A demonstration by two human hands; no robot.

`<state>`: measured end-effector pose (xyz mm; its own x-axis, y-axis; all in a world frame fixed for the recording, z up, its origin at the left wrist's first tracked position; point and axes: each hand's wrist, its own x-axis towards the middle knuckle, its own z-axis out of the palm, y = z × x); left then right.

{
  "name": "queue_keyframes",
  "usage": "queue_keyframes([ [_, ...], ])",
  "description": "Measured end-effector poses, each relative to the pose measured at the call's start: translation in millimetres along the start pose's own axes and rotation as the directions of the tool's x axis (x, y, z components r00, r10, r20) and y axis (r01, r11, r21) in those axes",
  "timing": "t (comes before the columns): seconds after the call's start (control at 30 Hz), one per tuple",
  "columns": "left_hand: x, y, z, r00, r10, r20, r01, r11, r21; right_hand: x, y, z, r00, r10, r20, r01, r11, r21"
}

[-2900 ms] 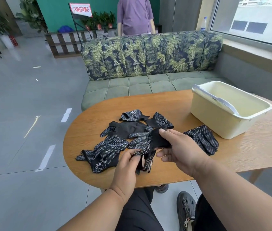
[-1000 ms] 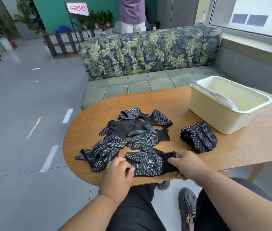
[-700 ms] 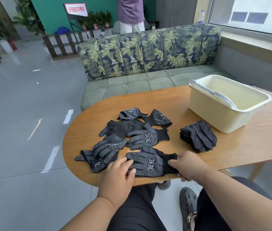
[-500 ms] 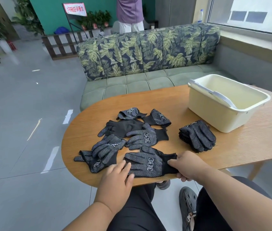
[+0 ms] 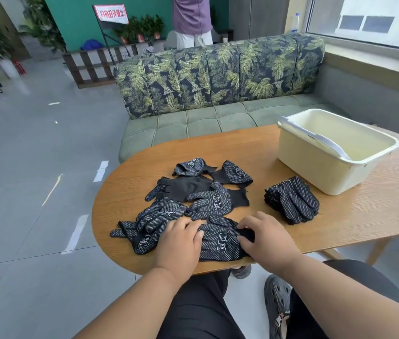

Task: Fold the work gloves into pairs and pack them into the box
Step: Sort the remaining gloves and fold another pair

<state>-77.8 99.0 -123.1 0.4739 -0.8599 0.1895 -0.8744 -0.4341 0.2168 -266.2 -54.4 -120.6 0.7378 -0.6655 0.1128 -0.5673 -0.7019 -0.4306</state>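
Note:
A black dotted work glove (image 5: 220, 241) lies flat at the table's near edge. My left hand (image 5: 181, 243) lies over its finger end, fingers curled onto the fabric. My right hand (image 5: 264, 238) rests on its black cuff, fingers bent down on it. Several more loose gloves (image 5: 200, 192) lie spread behind it. To the right sits a folded stack of gloves (image 5: 291, 200), beside the cream plastic box (image 5: 298, 165), whose inside shows only its white handle.
The oval wooden table (image 5: 340, 216) has bare wood to the right of the stack. A leaf-patterned sofa (image 5: 218, 77) stands behind the table. A person stands beyond the sofa. My knees and a shoe are below the table edge.
The glove went from held above the pile to lying flat at the near edge. Since then my left hand slid onto its fingers and my right hand shifted over the cuff.

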Motion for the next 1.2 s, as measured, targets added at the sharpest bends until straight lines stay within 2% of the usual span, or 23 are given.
queue_keyframes([
  [0.07,6,-1,1,0.999,-0.037,0.008,0.037,0.999,0.03,-1,7,9,0.999,0.001,0.051,0.001,0.999,-0.041],
  [0.23,10,-7,2,0.99,-0.14,0.025,0.139,0.99,0.016,0,15,15,0.998,0.015,0.062,-0.004,0.986,-0.164],
  [0.63,13,-6,-4,0.973,-0.224,0.051,0.227,0.971,-0.077,1,19,28,0.998,0.038,0.05,-0.032,0.993,-0.11],
  [1.2,35,-4,-12,0.966,-0.223,0.132,0.228,0.973,-0.025,1,21,27,0.997,0.044,0.064,-0.037,0.993,-0.108],
])
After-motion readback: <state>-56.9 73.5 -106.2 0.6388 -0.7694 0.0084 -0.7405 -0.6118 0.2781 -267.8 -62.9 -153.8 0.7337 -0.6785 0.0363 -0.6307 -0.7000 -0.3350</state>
